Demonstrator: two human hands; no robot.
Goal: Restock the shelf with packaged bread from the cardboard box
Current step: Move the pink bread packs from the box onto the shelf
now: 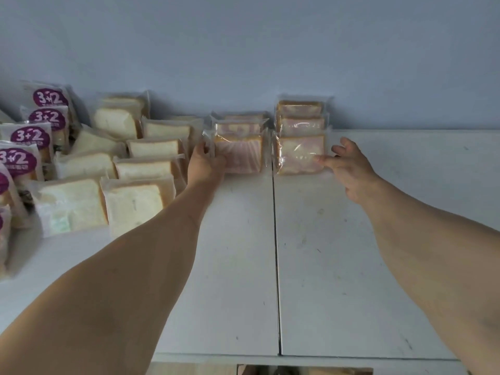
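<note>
Two short rows of pink-swirl packaged bread stand on the white shelf (243, 253) against the wall. My left hand (204, 162) grips the left side of the front pack of the left row (240, 155). My right hand (349, 166) has straight fingers, and their tips touch the front pack of the right row (300, 155). Further packs (300, 123) stand behind both front packs. The cardboard box is not in view.
Several packs of plain white bread (135, 169) fill the shelf to the left of the pink rows. Purple "3+2" labelled packs (24, 147) line the far left. A seam (276, 253) splits the shelf down its middle. Bare shelf surface lies to the right.
</note>
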